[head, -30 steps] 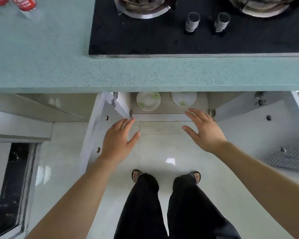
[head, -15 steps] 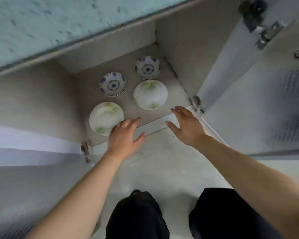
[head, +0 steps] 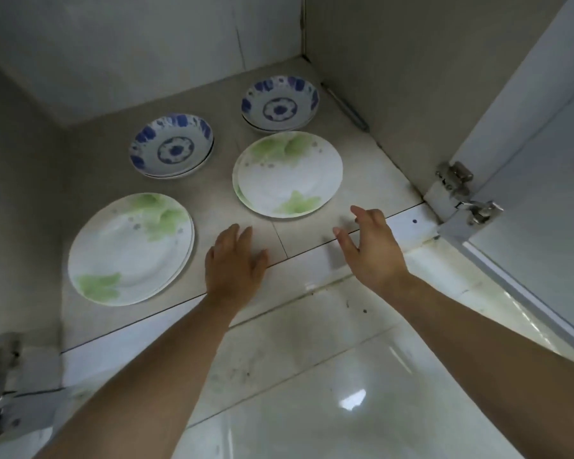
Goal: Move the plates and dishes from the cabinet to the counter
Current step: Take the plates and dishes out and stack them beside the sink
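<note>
The view has dropped from the counter into the open cabinet (head: 345,38). Two white green-leaf ceramic plates (head: 131,248) near its front edge and two blue-patterned dishes (head: 173,147) behind them remain untouched; left hand (head: 234,263) and right hand (head: 371,246), both open and empty, have reached the front edge.

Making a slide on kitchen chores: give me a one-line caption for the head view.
Both open hands, left hand and right hand, reach toward green plates and blue dishes in the cabinet.
</note>
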The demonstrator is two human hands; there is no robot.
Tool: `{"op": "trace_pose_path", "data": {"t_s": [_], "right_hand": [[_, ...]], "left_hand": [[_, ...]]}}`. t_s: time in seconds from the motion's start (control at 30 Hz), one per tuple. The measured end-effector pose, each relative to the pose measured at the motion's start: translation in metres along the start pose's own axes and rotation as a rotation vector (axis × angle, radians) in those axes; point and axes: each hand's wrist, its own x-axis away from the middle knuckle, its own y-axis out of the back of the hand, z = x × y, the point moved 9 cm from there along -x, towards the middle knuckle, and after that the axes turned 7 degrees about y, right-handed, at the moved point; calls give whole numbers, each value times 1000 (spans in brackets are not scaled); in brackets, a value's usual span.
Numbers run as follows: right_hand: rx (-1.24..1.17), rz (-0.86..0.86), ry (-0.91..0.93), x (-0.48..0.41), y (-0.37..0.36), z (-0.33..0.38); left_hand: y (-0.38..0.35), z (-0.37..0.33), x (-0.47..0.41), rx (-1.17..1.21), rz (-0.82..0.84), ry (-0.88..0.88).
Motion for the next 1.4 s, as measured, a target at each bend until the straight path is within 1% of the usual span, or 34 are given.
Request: {"op": "trace_pose_path", "data": {"t_s": [0.13,0.27,0.37,0.43,0.6,0.77,0.83,0.9,0.97,1.03,1.13,1.27,1.3,1.4], "right_hand": [[-123,-12,-59,-27,-17,3],[-317,-129,-132,-63,-20,8],[-396,-190,-261,-82,-21,2],[-395,-205,-308,-90,-23,-5],[-420,-221,-309,-94,-31,-14],[-393,-212,-322,-66,-26,-23],[-367,-192,-329,-44,-18,-35],[-337,-177,-311,-24,-5,-45],[-366,-161,-304,-7,4,-53],[-399,-152,-318,3,9,-60],[-382,-150,-299,2,13,-64],[-328,-159,-302,-18,17,-69],[-322,-170,-306,-25,18,-71],[-273,-178,-307,-36,13,-72]], "left_hand": [[-3,5,4,59,-89,35],[0,9,2,76,-124,55],[0,9,2,94,-137,63],[0,10,2,98,-131,70],[-2,11,0,87,-113,73],[-2,11,2,107,-92,64],[2,10,2,180,-100,36],[12,10,2,330,-126,32],[23,6,-2,473,-135,37],[33,-9,-12,520,-107,9],[38,-40,-40,455,-13,-27],[25,-67,-72,421,161,-10],[22,-69,-75,420,183,1],[21,-71,-72,416,143,57]]}}
